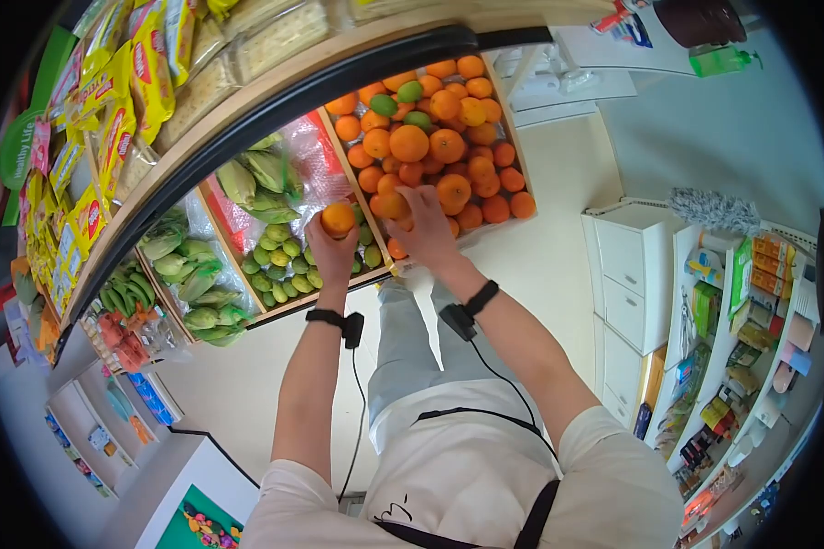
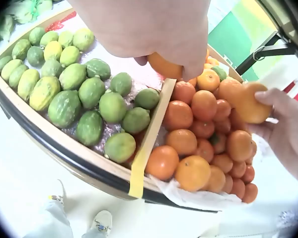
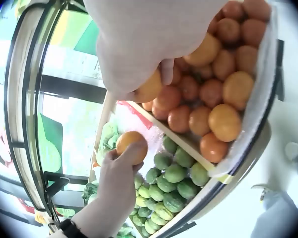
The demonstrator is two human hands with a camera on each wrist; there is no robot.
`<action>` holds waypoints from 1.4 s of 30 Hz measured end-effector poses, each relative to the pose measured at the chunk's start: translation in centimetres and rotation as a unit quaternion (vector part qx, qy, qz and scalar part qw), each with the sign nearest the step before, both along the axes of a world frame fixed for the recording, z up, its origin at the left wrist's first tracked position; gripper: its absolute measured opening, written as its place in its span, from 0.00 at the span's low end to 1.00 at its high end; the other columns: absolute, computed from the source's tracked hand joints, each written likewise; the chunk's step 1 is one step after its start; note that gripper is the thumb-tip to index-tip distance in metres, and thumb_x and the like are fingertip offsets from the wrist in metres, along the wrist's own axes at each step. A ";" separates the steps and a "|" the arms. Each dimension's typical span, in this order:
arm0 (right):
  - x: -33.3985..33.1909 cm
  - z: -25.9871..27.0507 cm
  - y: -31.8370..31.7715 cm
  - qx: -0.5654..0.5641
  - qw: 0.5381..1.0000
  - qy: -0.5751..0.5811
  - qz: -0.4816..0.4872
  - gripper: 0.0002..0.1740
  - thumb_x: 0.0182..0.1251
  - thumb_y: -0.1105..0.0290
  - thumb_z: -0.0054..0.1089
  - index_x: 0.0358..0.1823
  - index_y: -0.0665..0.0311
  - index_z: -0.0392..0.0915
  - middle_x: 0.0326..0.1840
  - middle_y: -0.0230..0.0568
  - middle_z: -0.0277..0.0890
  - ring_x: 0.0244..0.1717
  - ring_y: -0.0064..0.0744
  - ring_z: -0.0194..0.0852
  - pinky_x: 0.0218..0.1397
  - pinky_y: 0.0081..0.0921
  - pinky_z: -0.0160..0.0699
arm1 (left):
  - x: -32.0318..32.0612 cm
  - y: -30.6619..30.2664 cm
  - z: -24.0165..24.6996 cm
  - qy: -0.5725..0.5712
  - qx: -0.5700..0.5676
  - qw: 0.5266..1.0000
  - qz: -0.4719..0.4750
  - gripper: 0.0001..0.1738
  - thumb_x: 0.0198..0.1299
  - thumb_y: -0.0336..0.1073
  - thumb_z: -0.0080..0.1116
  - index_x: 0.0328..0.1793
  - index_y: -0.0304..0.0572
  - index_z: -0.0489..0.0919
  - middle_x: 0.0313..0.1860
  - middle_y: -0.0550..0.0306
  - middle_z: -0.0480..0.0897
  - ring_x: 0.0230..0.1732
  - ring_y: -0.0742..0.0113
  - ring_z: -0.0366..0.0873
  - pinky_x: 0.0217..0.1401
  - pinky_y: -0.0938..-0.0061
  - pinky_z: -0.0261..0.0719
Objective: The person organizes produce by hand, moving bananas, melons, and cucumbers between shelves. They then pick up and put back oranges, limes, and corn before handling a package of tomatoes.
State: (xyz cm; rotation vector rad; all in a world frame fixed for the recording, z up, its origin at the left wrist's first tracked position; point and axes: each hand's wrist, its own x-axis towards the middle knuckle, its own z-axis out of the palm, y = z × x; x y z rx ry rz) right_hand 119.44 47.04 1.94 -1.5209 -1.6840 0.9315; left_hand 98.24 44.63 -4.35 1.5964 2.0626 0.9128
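My left hand [image 1: 335,259] grips an orange [image 1: 338,219] above the bin of green limes [image 1: 282,263], near the wooden divider. In the right wrist view, the thumb of that hand lies across the orange [image 3: 132,147]. My right hand [image 1: 428,229] holds a second orange [image 1: 392,205] between thumb and fingers, over the near left part of the orange pile [image 1: 449,146]. From the left wrist, this second orange [image 2: 253,104] shows close over the piled fruit, fingertips on its side. A few green fruits [image 1: 410,91] lie among the oranges.
A wooden divider [image 2: 154,131] with yellow tape separates limes from oranges. Bagged corn [image 1: 256,183] and other green vegetables [image 1: 192,270] fill bins to the left. Above the bins runs a black-edged shelf [image 1: 275,78] with yellow snack packets [image 1: 142,78]. White drawers [image 1: 624,256] and stocked shelves stand right.
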 end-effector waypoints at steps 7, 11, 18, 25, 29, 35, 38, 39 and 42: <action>10.4 -2.0 -5.4 -0.061 0.996 -0.020 -0.059 0.34 0.62 0.64 0.72 0.69 0.60 0.71 0.59 0.55 0.69 0.60 0.60 0.74 0.61 0.46 0.79 | 7.0 -4.1 3.4 -0.059 -0.034 0.998 -0.008 0.41 0.48 0.33 0.80 0.66 0.35 0.70 0.61 0.41 0.72 0.63 0.38 0.72 0.68 0.55 0.75; 14.2 -3.1 -5.5 -0.107 0.987 -0.045 -0.110 0.33 0.63 0.64 0.71 0.69 0.61 0.71 0.60 0.58 0.69 0.60 0.64 0.74 0.62 0.48 0.79 | 10.8 -3.8 3.3 -0.049 -0.038 0.996 -0.062 0.41 0.48 0.34 0.80 0.68 0.36 0.70 0.63 0.42 0.71 0.64 0.40 0.71 0.69 0.56 0.74; 16.3 -6.0 -3.4 -0.084 0.982 -0.108 -0.127 0.34 0.64 0.62 0.73 0.69 0.64 0.72 0.55 0.56 0.74 0.54 0.57 0.76 0.58 0.44 0.80 | 15.2 -1.8 2.2 -0.006 -0.059 0.997 -0.054 0.37 0.51 0.35 0.78 0.67 0.39 0.72 0.63 0.44 0.71 0.69 0.42 0.67 0.71 0.57 0.71; 16.3 -7.1 -2.6 -0.105 0.986 -0.100 -0.083 0.30 0.67 0.66 0.70 0.68 0.66 0.73 0.51 0.54 0.75 0.47 0.50 0.79 0.53 0.42 0.82 | 15.3 -1.5 0.3 -0.009 -0.029 0.997 -0.072 0.27 0.56 0.25 0.68 0.63 0.44 0.77 0.62 0.49 0.74 0.64 0.42 0.72 0.67 0.56 0.76; 16.3 -8.1 -2.9 -0.056 0.989 -0.120 -0.066 0.27 0.68 0.69 0.68 0.67 0.67 0.74 0.51 0.53 0.74 0.43 0.47 0.80 0.51 0.40 0.83 | 14.8 -1.5 0.3 -0.007 -0.046 0.995 -0.087 0.25 0.56 0.23 0.65 0.61 0.43 0.77 0.61 0.49 0.75 0.64 0.41 0.72 0.65 0.55 0.78; 16.4 -8.1 -2.6 -0.047 0.985 -0.151 -0.062 0.26 0.68 0.71 0.67 0.67 0.66 0.74 0.54 0.53 0.74 0.49 0.51 0.78 0.55 0.41 0.81 | 14.0 -1.9 0.7 0.003 -0.061 0.992 -0.110 0.26 0.58 0.25 0.63 0.65 0.41 0.77 0.63 0.47 0.74 0.64 0.41 0.72 0.66 0.56 0.76; 16.4 -7.5 -2.6 -0.047 0.984 -0.162 -0.056 0.26 0.68 0.71 0.66 0.67 0.66 0.74 0.57 0.55 0.73 0.53 0.55 0.77 0.58 0.43 0.80 | 13.2 -2.6 0.8 0.019 -0.028 0.992 -0.121 0.26 0.59 0.26 0.62 0.66 0.41 0.77 0.65 0.47 0.74 0.64 0.41 0.72 0.66 0.55 0.76; 16.4 -7.4 -2.6 -0.056 0.984 -0.162 -0.056 0.25 0.68 0.72 0.65 0.67 0.66 0.73 0.59 0.57 0.72 0.55 0.58 0.76 0.60 0.45 0.80 | 13.1 -3.0 1.0 0.013 -0.027 0.992 -0.124 0.26 0.60 0.26 0.62 0.67 0.41 0.76 0.66 0.46 0.74 0.65 0.41 0.72 0.67 0.55 0.76; 14.9 -6.5 -3.1 -0.040 0.982 -0.173 -0.060 0.25 0.68 0.73 0.63 0.67 0.65 0.72 0.62 0.59 0.70 0.58 0.61 0.75 0.61 0.47 0.79 | 12.2 -4.3 1.9 0.000 -0.023 0.993 -0.117 0.27 0.61 0.27 0.60 0.69 0.42 0.75 0.68 0.46 0.74 0.67 0.40 0.71 0.68 0.56 0.76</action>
